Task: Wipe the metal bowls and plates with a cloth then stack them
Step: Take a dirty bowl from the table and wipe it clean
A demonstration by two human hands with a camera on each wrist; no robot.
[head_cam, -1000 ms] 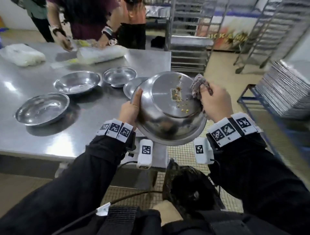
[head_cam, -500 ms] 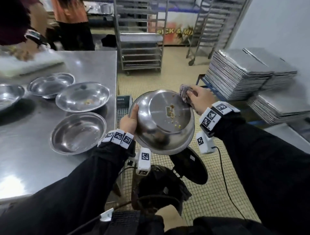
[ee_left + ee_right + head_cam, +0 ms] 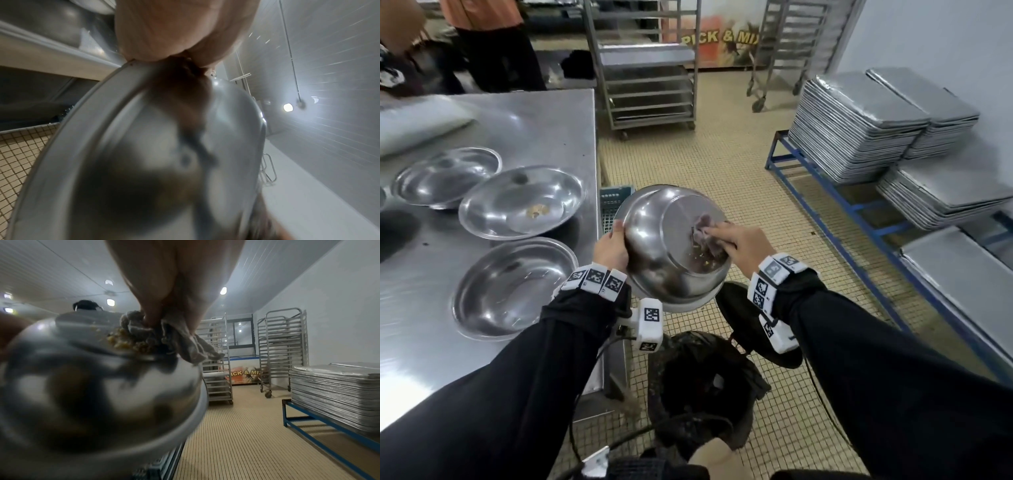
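I hold an upturned metal bowl (image 3: 654, 253) in the air past the table's right edge, above a black bin (image 3: 702, 387). My left hand (image 3: 610, 247) grips its left rim (image 3: 82, 104). My right hand (image 3: 736, 241) pinches a crumpled grey cloth (image 3: 703, 233) and presses it on the bowl's flat base. In the right wrist view the cloth (image 3: 164, 335) pushes yellow crumbs (image 3: 123, 340) across the bowl (image 3: 98, 394). Three more metal bowls lie on the steel table (image 3: 448, 359): a near one (image 3: 512, 287), a middle one (image 3: 520, 202) with crumbs in it, and a far one (image 3: 445, 176).
Stacks of metal trays (image 3: 859, 123) sit on a blue frame (image 3: 825, 185) to the right. Wheeled racks (image 3: 647, 65) stand at the back. Another person (image 3: 489, 44) stands beyond the table's far end. A white bundle (image 3: 417, 120) lies on the table's far left.
The head view has swung right, off the table, to the floor and bin. My right hand brought the cloth from the bowl's upper right edge onto its base, over the crumbs.
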